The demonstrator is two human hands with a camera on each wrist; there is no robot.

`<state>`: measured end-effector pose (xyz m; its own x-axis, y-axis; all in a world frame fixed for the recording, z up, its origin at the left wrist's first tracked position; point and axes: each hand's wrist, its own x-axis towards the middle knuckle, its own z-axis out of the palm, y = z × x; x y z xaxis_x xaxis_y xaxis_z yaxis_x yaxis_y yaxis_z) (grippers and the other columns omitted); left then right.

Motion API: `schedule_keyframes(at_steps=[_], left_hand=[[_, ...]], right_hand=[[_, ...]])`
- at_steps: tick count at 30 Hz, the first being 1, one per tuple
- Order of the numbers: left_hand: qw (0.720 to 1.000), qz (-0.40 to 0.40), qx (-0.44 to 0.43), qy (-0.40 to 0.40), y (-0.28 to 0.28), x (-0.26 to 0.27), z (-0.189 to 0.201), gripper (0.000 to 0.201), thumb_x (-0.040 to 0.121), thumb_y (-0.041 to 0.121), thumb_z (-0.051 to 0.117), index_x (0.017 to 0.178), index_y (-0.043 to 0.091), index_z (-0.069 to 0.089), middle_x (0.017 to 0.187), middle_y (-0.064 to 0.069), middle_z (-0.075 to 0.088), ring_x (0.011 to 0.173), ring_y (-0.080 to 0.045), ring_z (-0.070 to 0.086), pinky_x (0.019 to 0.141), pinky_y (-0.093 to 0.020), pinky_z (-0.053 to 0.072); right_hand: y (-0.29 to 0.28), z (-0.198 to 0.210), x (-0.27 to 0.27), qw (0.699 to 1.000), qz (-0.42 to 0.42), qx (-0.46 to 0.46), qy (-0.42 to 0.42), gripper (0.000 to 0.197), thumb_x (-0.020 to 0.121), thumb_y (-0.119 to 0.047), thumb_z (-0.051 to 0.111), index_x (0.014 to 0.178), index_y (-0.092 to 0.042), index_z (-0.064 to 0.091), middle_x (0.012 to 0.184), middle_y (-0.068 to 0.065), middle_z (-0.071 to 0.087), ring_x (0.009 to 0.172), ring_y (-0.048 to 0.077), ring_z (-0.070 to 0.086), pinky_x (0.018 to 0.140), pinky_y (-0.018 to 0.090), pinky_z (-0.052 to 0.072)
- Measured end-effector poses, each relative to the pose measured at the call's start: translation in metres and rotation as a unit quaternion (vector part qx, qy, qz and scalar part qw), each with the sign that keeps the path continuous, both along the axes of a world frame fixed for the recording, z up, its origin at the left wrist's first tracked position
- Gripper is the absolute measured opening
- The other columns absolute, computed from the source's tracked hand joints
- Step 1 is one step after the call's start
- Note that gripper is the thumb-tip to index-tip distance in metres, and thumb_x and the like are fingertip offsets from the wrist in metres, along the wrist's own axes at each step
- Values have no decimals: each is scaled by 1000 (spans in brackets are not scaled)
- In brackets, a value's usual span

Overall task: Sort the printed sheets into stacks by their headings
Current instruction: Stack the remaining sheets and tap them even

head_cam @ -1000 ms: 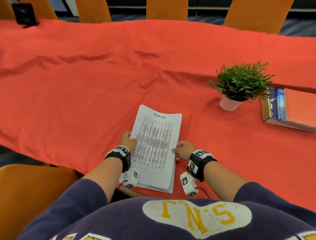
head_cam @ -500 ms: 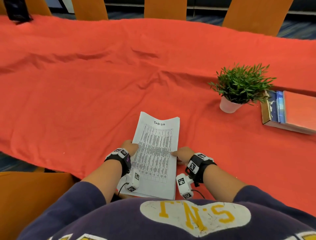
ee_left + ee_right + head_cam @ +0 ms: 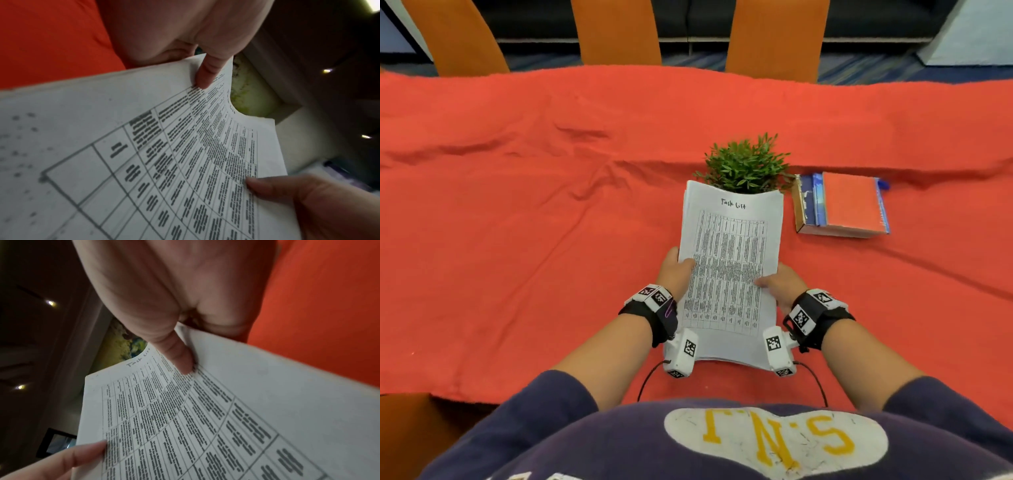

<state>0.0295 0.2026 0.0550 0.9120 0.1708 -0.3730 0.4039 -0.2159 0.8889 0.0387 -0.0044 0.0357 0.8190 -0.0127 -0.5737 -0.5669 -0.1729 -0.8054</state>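
A stack of printed sheets (image 3: 729, 270) is held up off the red tablecloth (image 3: 534, 222); its top sheet carries a table under the heading "Task List". My left hand (image 3: 674, 270) grips the stack's left edge, thumb on top of the print. My right hand (image 3: 779, 282) grips the right edge the same way. The left wrist view shows my left thumb (image 3: 207, 74) pressing on the sheets (image 3: 144, 162) and the right thumb (image 3: 267, 186) opposite. In the right wrist view my right thumb (image 3: 179, 356) pins the sheets (image 3: 226, 410). The fingers under the stack are hidden.
A small green plant (image 3: 746, 168) stands just behind the stack's top edge, its pot hidden. A pile of books (image 3: 842, 205) with a red cover lies to its right. Orange chairs (image 3: 616, 31) line the table's far side.
Both hands have lifted the stack off the cloth and raised it toward me. The head view has turned right, so the plant and books sit nearer the centre.
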Motion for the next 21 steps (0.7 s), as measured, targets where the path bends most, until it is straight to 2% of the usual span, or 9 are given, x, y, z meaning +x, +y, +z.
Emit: schedule_keyframes(at_steps=[2, 4, 7, 9, 11, 13, 15, 18, 21], left_hand=[[999, -12, -12, -30, -46, 3, 9, 29, 94, 4, 46, 121, 13, 53, 102, 5, 58, 74, 2, 52, 49, -3, 41], [998, -20, -18, -55, -84, 5, 17, 31, 92, 1, 49, 122, 10, 55, 104, 2, 60, 77, -3, 55, 55, -3, 43], [994, -36, -42, -93, -129, 4, 25, 36, 88, -5, 51, 122, 7, 56, 110, -4, 62, 97, -17, 60, 83, -24, 47], [991, -37, -57, -118, -147, 4, 25, 37, 86, -8, 50, 116, 13, 59, 108, -1, 63, 103, -20, 60, 91, -32, 47], [987, -29, -79, -137, -164, 2, 25, 40, 86, -10, 48, 102, 24, 60, 102, 5, 66, 99, -18, 62, 91, -35, 49], [983, -15, -109, -143, -175, -1, 24, 46, 86, -14, 45, 100, 28, 58, 99, 10, 66, 93, -12, 63, 86, -28, 50], [982, -6, -120, -146, -183, -6, 23, 44, 86, -15, 45, 109, 21, 56, 99, 10, 66, 91, -4, 64, 82, -21, 51], [978, 29, -131, -159, -191, -12, 21, 40, 83, -14, 52, 116, 9, 55, 96, 4, 68, 88, -9, 64, 80, -25, 50], [975, 49, -136, -171, -198, -13, 21, 34, 84, -10, 56, 109, 13, 59, 95, 3, 68, 88, -11, 64, 84, -27, 49]], right_hand=[[-50, 8, 0, 999, -16, -17, -27, 40, 86, 6, 61, 124, -3, 57, 119, 14, 65, 104, 30, 63, 94, 41, 50], [-96, 10, -1, 997, -46, -21, -57, 39, 82, 4, 66, 119, -7, 62, 119, 14, 67, 105, 30, 65, 98, 47, 48], [-148, 15, -6, 991, -82, -21, -107, 31, 77, 7, 69, 101, -12, 68, 106, 11, 71, 103, 30, 66, 98, 49, 48], [-167, 23, -10, 986, -93, -13, -140, 30, 76, 9, 68, 89, -17, 69, 101, 8, 71, 99, 28, 67, 97, 45, 49], [-183, 30, -14, 981, -99, 9, -168, 36, 77, 14, 64, 88, -20, 68, 100, 5, 70, 91, 21, 67, 93, 40, 49], [-194, 31, -15, 977, -94, 33, -188, 40, 77, 17, 62, 90, -20, 68, 97, 1, 71, 88, 17, 67, 90, 37, 50], [-201, 28, -18, 975, -83, 43, -201, 40, 74, 17, 64, 91, -19, 69, 93, -3, 72, 86, 17, 67, 87, 35, 51], [-206, 21, -20, 976, -61, 58, -201, 38, 71, 14, 69, 96, -15, 70, 90, -6, 74, 88, 19, 69, 84, 35, 53], [-205, 14, -17, 973, -75, 76, -207, 36, 73, 7, 72, 99, -18, 70, 97, -5, 74, 96, 20, 69, 89, 36, 52]])
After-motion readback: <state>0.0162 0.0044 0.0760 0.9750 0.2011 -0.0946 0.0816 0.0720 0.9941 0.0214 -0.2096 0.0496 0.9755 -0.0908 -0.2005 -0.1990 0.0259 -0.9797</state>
